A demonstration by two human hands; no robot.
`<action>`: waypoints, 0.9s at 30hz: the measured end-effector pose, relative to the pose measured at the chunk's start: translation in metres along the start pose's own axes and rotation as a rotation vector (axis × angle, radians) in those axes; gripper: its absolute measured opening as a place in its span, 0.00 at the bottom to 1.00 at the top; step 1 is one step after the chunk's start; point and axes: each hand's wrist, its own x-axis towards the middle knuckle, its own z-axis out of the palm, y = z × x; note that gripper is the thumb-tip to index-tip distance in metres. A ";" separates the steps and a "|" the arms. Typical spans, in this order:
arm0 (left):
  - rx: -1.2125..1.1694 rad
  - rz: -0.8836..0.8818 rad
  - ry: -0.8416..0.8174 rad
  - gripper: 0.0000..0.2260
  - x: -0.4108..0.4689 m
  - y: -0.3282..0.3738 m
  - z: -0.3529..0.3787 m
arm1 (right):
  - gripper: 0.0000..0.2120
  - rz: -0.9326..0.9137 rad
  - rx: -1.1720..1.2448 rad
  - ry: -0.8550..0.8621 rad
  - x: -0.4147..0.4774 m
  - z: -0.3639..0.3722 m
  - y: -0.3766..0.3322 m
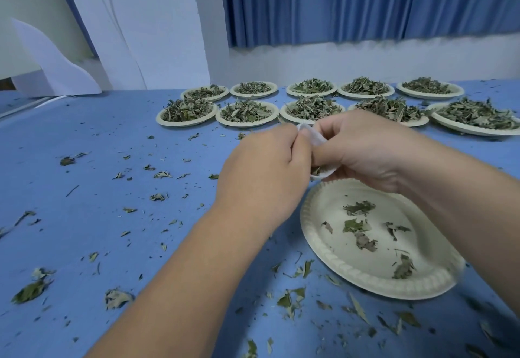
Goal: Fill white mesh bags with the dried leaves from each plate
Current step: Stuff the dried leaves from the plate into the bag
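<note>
Item: white mesh bag (315,136), small and soft, held up between both hands above the far rim of the near plate. Its upper edge shows between the knuckles. Its lower end shows under the hands, with green leaf visible through the mesh.

Item: left hand (264,172), forearm entering from the lower left. Its fingers (292,143) are curled in and pinch the bag's left side.

Item: right hand (363,149), forearm entering from the right edge. Its fingers (329,129) are bent and grasp the bag's right side, with the thumb under the lower end.

Item: near plate (365,270), a pale paper plate with a ridged rim, lying on the tabletop below the right forearm. It is mostly bare.

Item: dried leaves (358,208), a few loose grey-green pieces spread apart across the near plate.

Item: heaped plates (185,124), ten of the same kind, in two rows of five along the far side of the tabletop, their rims close together. Each carries a full mound of leaves.

Item: tabletop (112,138), covered in blue.

Item: leaf fragments (31,291), scattered over the tabletop, thickest to the left of the forearms and along the near edge.

Item: curtain (365,3), blue and pleated, hanging behind the far rows.

Item: white panels (135,20), leaning upright at the far left.
</note>
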 end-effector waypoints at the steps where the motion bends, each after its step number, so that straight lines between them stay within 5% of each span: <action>1: 0.003 0.021 -0.010 0.20 -0.001 0.001 0.000 | 0.07 -0.011 -0.019 0.023 0.000 0.003 0.001; 4: 0.016 0.087 -0.058 0.20 -0.003 0.003 0.002 | 0.14 -0.032 -0.081 0.079 0.001 0.008 0.004; 9: -0.006 0.124 -0.106 0.20 -0.004 0.002 0.008 | 0.09 -0.047 -0.414 0.257 0.007 0.011 0.011; 12: -0.058 0.056 -0.035 0.18 -0.001 -0.004 0.008 | 0.08 -0.032 -0.197 0.210 0.007 0.008 0.010; 15: -0.087 -0.004 0.003 0.16 0.001 -0.009 0.009 | 0.04 0.023 0.096 -0.028 0.006 0.002 0.007; 19: -0.152 -0.039 -0.025 0.17 0.002 -0.012 0.010 | 0.12 -0.066 0.018 0.016 0.007 0.001 0.008; 27: -0.270 0.002 -0.101 0.18 -0.005 -0.004 0.015 | 0.09 -0.078 -0.211 0.214 0.009 0.005 0.013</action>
